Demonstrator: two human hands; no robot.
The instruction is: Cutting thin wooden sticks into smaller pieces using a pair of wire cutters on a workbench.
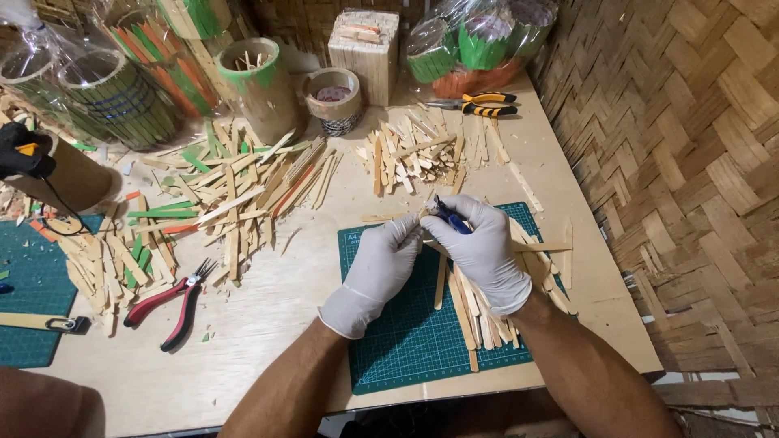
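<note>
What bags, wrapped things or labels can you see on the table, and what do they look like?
Clear bag: back right, crinkly plastic over round green and orange holders.
Clear wrap: back left, over round stick-covered cylinders.
Tape roll: back middle, brown ring with a small pale label inside.
Cutting mat: under the gloved left hand and right hand, green with a white grid and a small printed corner mark.

My hands, gloved for the work

I wear thin, pale grey-white disposable gloves on my left hand (380, 272) and my right hand (487, 251). They fit snugly, wrinkle at the knuckles and end in loose cuffs at my wrists. Past the cuffs my forearms are bare, with no sleeves, watch or bands.
</note>
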